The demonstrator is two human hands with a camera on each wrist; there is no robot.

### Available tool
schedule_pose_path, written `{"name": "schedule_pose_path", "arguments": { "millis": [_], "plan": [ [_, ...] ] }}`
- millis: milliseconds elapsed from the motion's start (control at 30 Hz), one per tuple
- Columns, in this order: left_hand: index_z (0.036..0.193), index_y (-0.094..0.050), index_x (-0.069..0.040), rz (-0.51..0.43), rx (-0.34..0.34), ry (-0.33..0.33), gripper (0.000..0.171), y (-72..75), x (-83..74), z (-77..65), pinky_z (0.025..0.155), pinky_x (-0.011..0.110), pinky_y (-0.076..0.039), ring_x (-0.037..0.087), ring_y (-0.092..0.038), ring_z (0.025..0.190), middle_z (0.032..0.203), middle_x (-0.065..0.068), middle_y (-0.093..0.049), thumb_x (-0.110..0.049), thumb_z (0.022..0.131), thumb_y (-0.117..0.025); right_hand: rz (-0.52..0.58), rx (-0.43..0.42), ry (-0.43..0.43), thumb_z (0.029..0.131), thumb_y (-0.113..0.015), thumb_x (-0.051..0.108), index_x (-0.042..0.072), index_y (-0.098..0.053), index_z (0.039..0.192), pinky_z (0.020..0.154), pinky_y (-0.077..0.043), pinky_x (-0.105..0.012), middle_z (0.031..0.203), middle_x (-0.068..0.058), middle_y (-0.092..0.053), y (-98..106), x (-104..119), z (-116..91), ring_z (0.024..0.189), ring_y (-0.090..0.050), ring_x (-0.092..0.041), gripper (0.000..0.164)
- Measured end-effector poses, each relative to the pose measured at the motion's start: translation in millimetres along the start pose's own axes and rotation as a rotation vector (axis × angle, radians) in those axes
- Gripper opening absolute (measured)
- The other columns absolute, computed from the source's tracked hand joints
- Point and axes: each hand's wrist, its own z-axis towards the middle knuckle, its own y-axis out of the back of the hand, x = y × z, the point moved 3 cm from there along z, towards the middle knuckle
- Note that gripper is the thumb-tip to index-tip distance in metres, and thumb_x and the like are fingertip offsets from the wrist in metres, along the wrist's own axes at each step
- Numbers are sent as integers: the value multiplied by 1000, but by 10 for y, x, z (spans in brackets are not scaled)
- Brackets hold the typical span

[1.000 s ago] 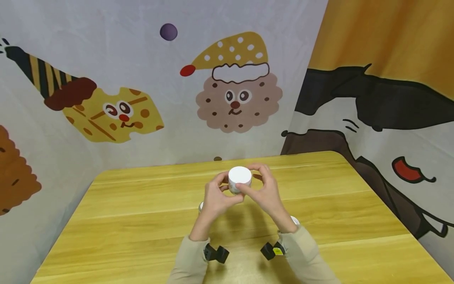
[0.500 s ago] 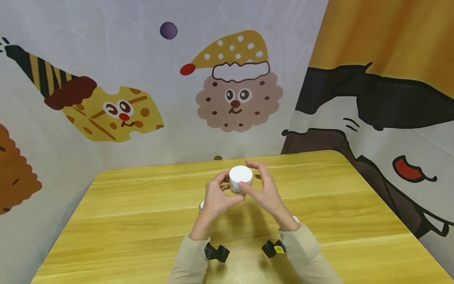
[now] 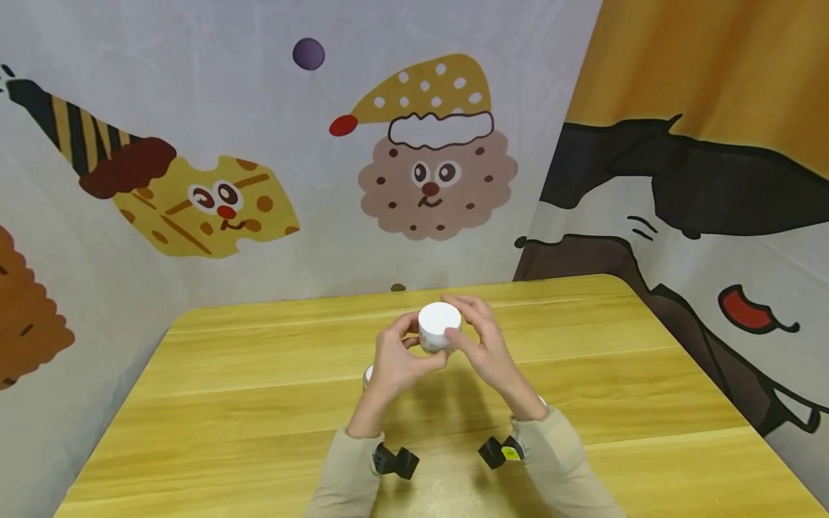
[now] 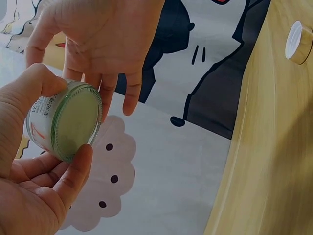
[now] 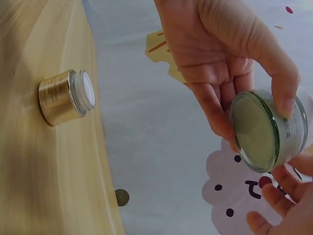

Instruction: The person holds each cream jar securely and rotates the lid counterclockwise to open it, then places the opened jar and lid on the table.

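A small round glass cosmetic jar (image 3: 430,341) with a white lid (image 3: 439,316) is held up over the table. My left hand (image 3: 398,363) grips it around the glass body, thumb and fingers on opposite sides. The jar's greenish glass base (image 4: 78,122) faces the left wrist camera, with printing on the side wall. My right hand (image 3: 488,356) is at the lid, thumb against its near right edge and forefinger reaching behind it. Its other fingers (image 5: 278,199) stretch loosely beside the jar in the right wrist view.
A gold jar (image 5: 63,98) with a white top stands on the wooden table (image 3: 259,417), mostly behind my left wrist in the head view. A gold cap with a white inside (image 4: 299,43) lies near my right wrist. A cartoon-printed cloth (image 3: 324,216) hangs behind the table.
My right thumb has slid to the right along the lid's edge, while the right fingers opened away and came back in behind the lid. My left hand and the jar hardly moved.
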Motion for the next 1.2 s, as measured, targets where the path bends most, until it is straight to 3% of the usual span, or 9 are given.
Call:
{"name": "schedule_pose_path", "arguments": {
  "millis": [200,300,433,633,733,867,1067,1200],
  "plan": [
    [112,-61,4,-21,1,8,46,2,10,5,74,28,-55,22,-56,89,98,13,-61,-3,68,-75,-17,-55,-96,76,-74,12,0,-50,119,92,-32,-50,122,-14,-49,-26,-23,1,117,-41,-30,51],
    [112,-61,3,-21,-1,11,46,2,12,7,74,29,-55,22,-56,88,98,13,-61,-4,68,-75,-40,-73,-84,75,-76,9,1,-56,114,90,-35,-50,118,-14,-52,-15,-13,14,113,-43,-30,45],
    [113,-61,2,-14,-5,20,47,6,14,8,75,29,-55,21,-57,89,100,12,-62,-5,68,-76,-13,-47,-42,79,-70,8,2,-60,117,88,-36,-46,122,-14,-52,0,-22,21,113,-43,-25,40],
    [114,-59,8,-16,20,44,49,-5,17,11,76,33,-55,24,-57,91,101,16,-62,2,68,-75,27,16,-12,82,-65,3,0,-58,122,92,-38,-50,124,-16,-51,17,-47,21,114,-44,-27,41],
    [113,-57,12,-21,22,36,49,-8,12,13,77,37,-55,29,-57,91,101,20,-61,7,67,-73,-6,26,-39,80,-69,7,3,-55,128,94,-34,-53,127,-14,-50,18,-40,13,117,-43,-27,50],
    [114,-58,9,-16,22,29,49,-3,-3,12,78,33,-55,26,-57,92,100,18,-61,6,67,-74,-39,-9,-103,75,-75,13,3,-49,129,95,-29,-54,129,-13,-49,-1,-18,10,120,-40,-29,60],
    [113,-60,5,-19,19,6,47,2,12,-7,75,30,-55,23,-57,90,99,13,-61,-4,69,-74,-22,-45,-111,74,-77,9,1,-57,111,92,-32,-52,117,-13,-54,4,-45,21,113,-44,-27,43],
    [113,-60,5,-28,15,7,48,5,27,-12,74,29,-55,22,-57,89,99,13,-62,-5,68,-74,-6,16,-59,79,-70,7,2,-60,118,91,-35,-46,122,-14,-53,19,-57,14,113,-43,-25,41]
  ]
}}
